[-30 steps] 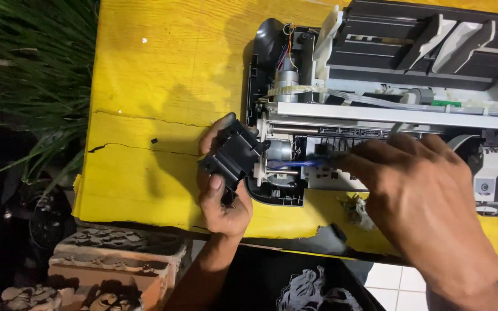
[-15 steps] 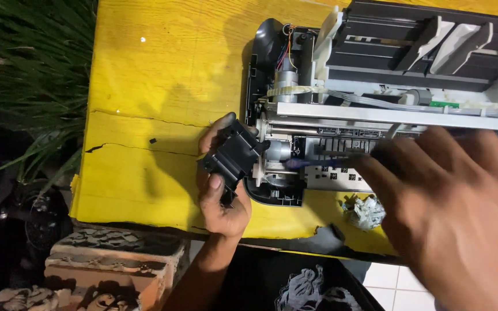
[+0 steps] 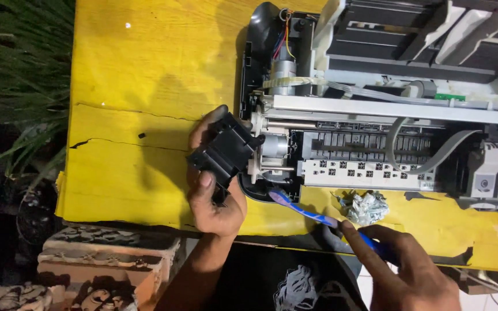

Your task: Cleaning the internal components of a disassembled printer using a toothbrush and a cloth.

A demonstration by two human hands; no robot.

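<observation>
The left hand (image 3: 213, 190) is closed around a small black plastic block-shaped part (image 3: 221, 154) at the left end of an opened printer with a black base and white and grey inner frame (image 3: 376, 109). The thumb lies across the near face of the black part, its tip pressing on the lower edge, while the other fingers wrap around behind it — only one curled fingertip shows above the top corner, so how tightly they close at the back cannot be told. The part touches, or all but touches, the white gear and silver motor at the printer's left side. The right hand (image 3: 407, 270) sits low at the near edge of the view, fingers narrowed into a pinch on a blue and purple plastic toothbrush (image 3: 312, 213); the forefinger runs along the handle and the rest fold beneath it. The brush slants up and to the left, its purple head resting at the printer's black near-left corner, just below the motor. Just beside the brush, on its far side, lies a crumpled wad of grey-white paper or foil (image 3: 363, 205) on the yellow painted wooden tabletop (image 3: 145, 75), which is cracked along its left part. A tiny dark bit — too small to identify — lies on the yellow surface left of the hand. Green blade-like plant leaves (image 3: 18, 63) fill the left edge, and patterned reddish bricks (image 3: 105, 259) sit below the table's near edge.
</observation>
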